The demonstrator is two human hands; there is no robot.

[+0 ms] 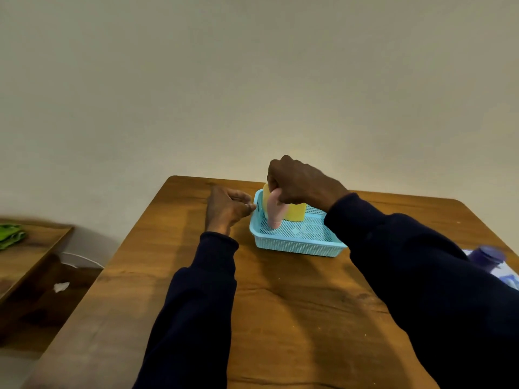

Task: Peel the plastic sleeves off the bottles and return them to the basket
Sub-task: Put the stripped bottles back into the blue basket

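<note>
A light blue mesh basket (297,244) sits on the wooden table (280,304) near its far edge. Inside it stand a pink bottle (273,211) and a yellow bottle (295,213) behind it. My right hand (297,182) reaches in from above and grips the top of the pink bottle, whose base touches the basket floor. My left hand (229,207) hovers just left of the basket, fingers loosely curled near the rim; whether it pinches anything I cannot tell. A purple bottle (486,255) lies at the right edge, partly hidden by my sleeve.
White and blue plastic (508,277) lies under the purple bottle at the right. A lower wooden surface (31,248) at the left carries a green cloth (11,234). A white scrap (60,287) lies on the floor.
</note>
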